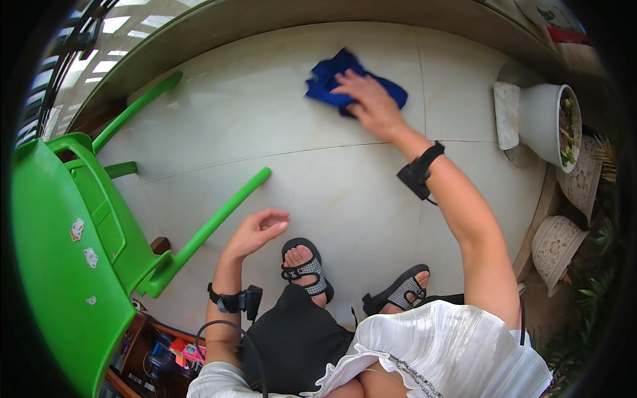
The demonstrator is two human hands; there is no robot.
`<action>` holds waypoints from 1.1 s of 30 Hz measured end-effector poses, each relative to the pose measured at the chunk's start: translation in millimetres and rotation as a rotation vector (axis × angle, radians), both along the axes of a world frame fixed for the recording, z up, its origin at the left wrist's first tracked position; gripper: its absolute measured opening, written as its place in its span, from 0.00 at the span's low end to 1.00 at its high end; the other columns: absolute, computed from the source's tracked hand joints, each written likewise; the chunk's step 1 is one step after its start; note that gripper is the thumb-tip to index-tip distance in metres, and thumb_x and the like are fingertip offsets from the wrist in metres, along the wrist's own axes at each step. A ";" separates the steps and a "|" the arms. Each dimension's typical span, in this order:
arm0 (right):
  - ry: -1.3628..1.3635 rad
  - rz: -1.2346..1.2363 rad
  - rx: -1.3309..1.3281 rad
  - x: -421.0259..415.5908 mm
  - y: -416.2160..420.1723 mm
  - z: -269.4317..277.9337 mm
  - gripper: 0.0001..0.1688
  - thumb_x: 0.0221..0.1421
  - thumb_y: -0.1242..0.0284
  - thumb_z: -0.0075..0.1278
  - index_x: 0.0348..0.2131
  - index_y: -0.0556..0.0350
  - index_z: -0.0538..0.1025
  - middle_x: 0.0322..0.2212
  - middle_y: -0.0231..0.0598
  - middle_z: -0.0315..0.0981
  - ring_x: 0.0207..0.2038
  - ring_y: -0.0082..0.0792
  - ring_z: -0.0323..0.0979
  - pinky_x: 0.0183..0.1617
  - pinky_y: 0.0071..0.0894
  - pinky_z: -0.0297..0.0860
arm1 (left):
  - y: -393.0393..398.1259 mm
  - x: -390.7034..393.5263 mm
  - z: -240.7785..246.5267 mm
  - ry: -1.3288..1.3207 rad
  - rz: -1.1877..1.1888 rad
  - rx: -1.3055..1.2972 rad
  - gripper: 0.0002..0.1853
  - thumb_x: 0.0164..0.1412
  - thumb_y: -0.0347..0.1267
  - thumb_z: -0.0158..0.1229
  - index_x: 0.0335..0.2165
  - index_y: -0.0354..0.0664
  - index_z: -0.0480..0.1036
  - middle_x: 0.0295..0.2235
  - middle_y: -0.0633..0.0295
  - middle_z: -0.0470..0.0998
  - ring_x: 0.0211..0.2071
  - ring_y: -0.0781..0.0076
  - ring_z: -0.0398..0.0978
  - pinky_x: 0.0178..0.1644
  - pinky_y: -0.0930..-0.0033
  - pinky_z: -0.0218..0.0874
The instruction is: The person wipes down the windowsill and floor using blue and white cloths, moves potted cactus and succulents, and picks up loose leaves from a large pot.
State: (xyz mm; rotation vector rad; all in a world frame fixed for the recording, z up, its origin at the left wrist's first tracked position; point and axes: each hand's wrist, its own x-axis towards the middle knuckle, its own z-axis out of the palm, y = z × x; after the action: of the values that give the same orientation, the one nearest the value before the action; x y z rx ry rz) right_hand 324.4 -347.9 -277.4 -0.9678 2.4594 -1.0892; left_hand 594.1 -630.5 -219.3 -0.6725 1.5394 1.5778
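A crumpled blue cloth [326,79] lies on the pale tiled floor [229,114]. My right hand [366,102] rests on it with the fingers spread and slightly bent, slightly blurred; whether the fingers grip the fabric cannot be told. My left hand [261,230] hangs above the floor near my sandal [308,271], its fingers curled loosely and nothing visible in it. Close to its left is the leg of a green plastic chair [219,224]. A black device is strapped to each of my forearms.
The green chair fills the left side. At the right, a white flowerpot [542,119] stands beside a white block [506,115], with patterned planters [555,248] and plants behind. A low ledge [239,32] curves along the far edge. An open wooden cabinet [134,348] is at the lower left.
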 end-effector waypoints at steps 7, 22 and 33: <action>-0.084 0.501 -0.101 137.5 20.0 -5.8 0.21 0.50 0.76 0.57 0.46 0.45 0.77 0.61 0.29 0.66 0.67 0.34 0.57 0.69 0.47 0.54 | -35.4 47.4 28.3 0.172 0.608 -0.217 0.47 0.61 0.38 0.64 0.70 0.52 0.44 0.65 0.55 0.58 0.62 0.53 0.64 0.62 0.56 0.60; -0.524 -0.036 -0.087 150.8 159.7 46.7 0.25 0.54 0.83 0.50 0.51 0.45 0.75 0.53 0.37 0.74 0.55 0.41 0.71 0.57 0.38 0.66 | 52.7 -49.1 24.1 0.395 0.472 -0.035 0.37 0.72 0.48 0.45 0.70 0.53 0.42 0.69 0.60 0.49 0.67 0.56 0.56 0.68 0.58 0.52; -0.419 -0.638 -0.452 78.9 188.7 76.2 0.21 0.62 0.83 0.46 0.54 0.59 0.72 0.44 0.34 0.76 0.46 0.25 0.70 0.56 0.26 0.65 | 124.7 -114.0 19.2 0.435 0.699 -0.025 0.35 0.73 0.45 0.45 0.70 0.55 0.43 0.69 0.58 0.48 0.68 0.56 0.55 0.68 0.55 0.51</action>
State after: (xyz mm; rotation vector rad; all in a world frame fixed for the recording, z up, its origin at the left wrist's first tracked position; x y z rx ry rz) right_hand 403.3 -159.2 -201.2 0.0174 2.2381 -1.8763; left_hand 480.1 -505.8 -200.2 -1.0010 1.7366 2.3469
